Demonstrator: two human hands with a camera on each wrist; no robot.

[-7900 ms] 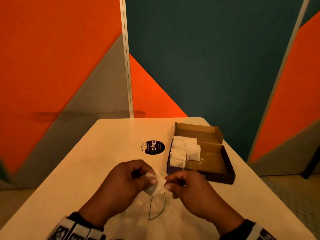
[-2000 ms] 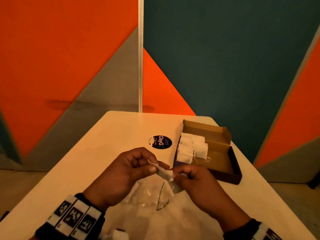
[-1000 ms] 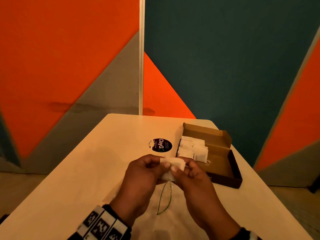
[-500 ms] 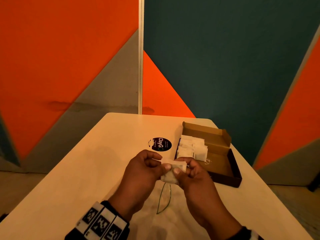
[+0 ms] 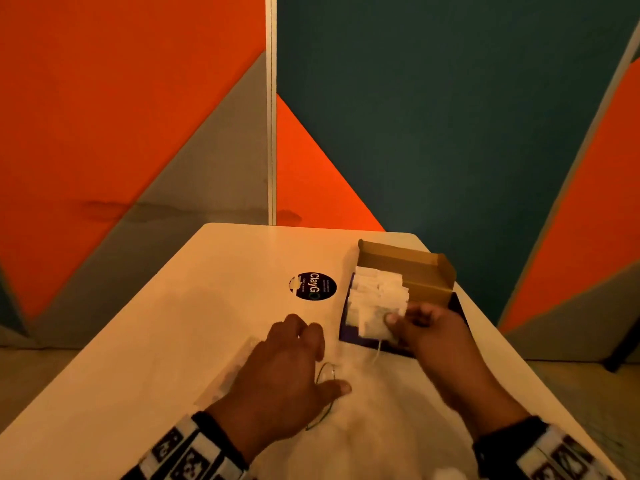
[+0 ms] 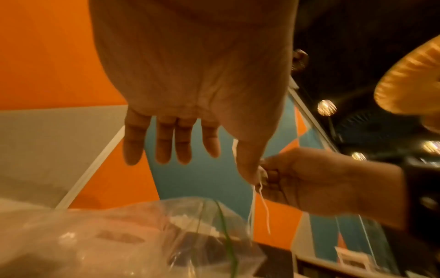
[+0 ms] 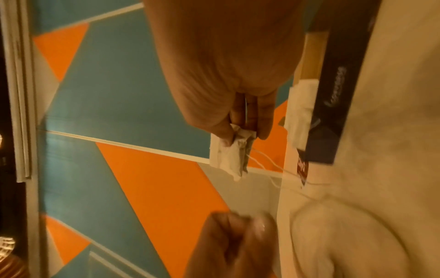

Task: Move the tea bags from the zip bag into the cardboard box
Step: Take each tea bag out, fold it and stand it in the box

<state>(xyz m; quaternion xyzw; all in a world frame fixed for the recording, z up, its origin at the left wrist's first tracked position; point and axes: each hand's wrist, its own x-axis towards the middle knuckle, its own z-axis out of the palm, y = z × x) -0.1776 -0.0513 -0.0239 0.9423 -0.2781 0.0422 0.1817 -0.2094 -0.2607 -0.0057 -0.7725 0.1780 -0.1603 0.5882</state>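
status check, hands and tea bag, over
Right hand pinches one tea bag at the cardboard box near edge. Left hand open over zip bag. Nothing blocking.

A round black sticker (image 5: 312, 286) on the table (image 5: 194, 306) reads "ClayGo"; its smaller print and the lettering on the box's (image 7: 338, 90) dark side are illegible.

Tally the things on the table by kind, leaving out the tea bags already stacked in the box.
Open brown cardboard box with dark outer walls: 1
Clear plastic zip bag, under the left hand: 1
White paper tea bag pinched in the right hand: 1
Round black sticker on the pale table: 1
Total: 4
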